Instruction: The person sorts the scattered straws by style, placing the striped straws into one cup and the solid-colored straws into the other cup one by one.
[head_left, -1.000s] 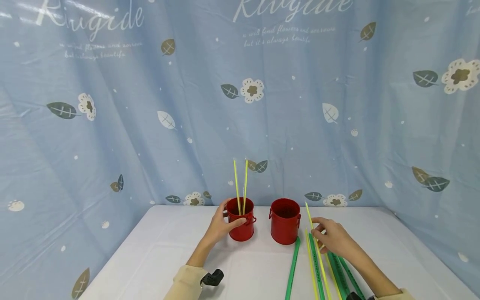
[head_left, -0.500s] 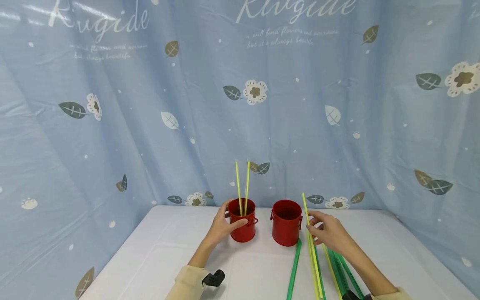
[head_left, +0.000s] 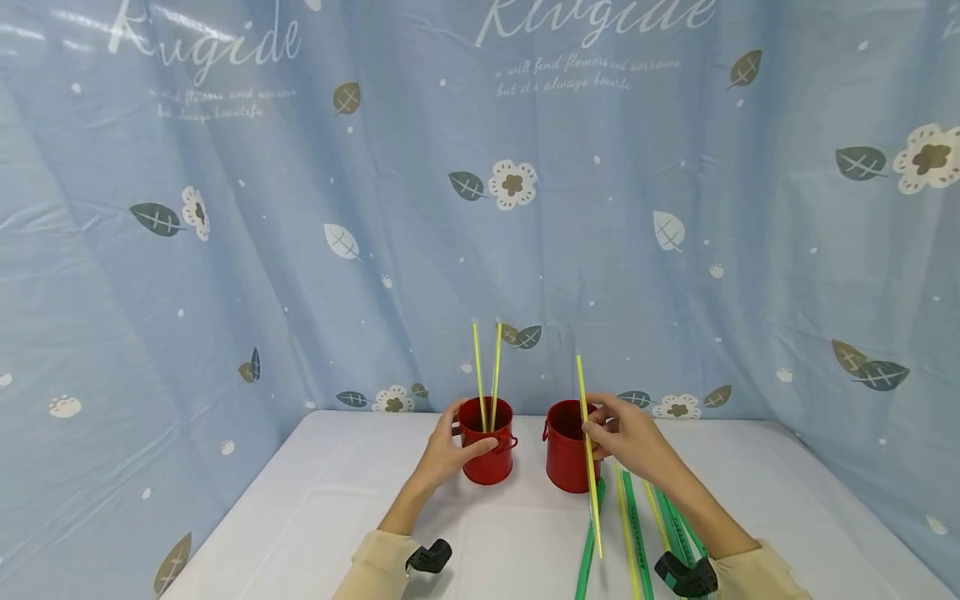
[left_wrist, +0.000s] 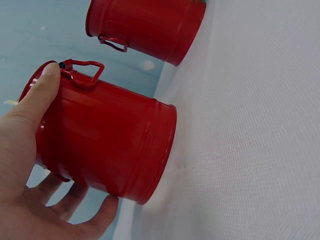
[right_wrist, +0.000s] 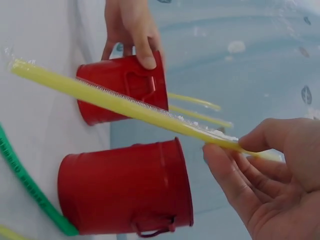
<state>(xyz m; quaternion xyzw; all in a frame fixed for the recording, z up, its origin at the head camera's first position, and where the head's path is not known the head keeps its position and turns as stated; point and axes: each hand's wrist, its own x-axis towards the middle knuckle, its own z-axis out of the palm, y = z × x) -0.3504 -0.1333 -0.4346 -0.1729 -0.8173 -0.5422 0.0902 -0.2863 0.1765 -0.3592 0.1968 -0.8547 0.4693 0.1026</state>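
My left hand (head_left: 446, 454) is curled round the left red bucket (left_wrist: 107, 135), which stands on the table; its thumb (left_wrist: 42, 92) lies near the rim by a wire handle. Two yellow straws (head_left: 479, 367) rise out of that bucket. Between thumb and fingers, my right hand (head_left: 628, 435) pinches a yellow straw (right_wrist: 107, 100) in a clear wrapper. This straw slants in front of the right red bucket (head_left: 566, 454), its upper end above the rim and its lower end toward me. In the right wrist view, the held straw crosses in front of both buckets (right_wrist: 122, 190).
Right of the buckets, several green printed strips (head_left: 636, 533) and yellow straws (head_left: 627, 533) lie on the white table (head_left: 315, 508). One green strip (right_wrist: 30, 185) lies close to the right bucket's base. A blue patterned curtain (head_left: 420, 250) hangs behind.
My right hand has lifted the yellow straw off the others and carried it left and up to the right bucket. My left hand stays on its bucket.
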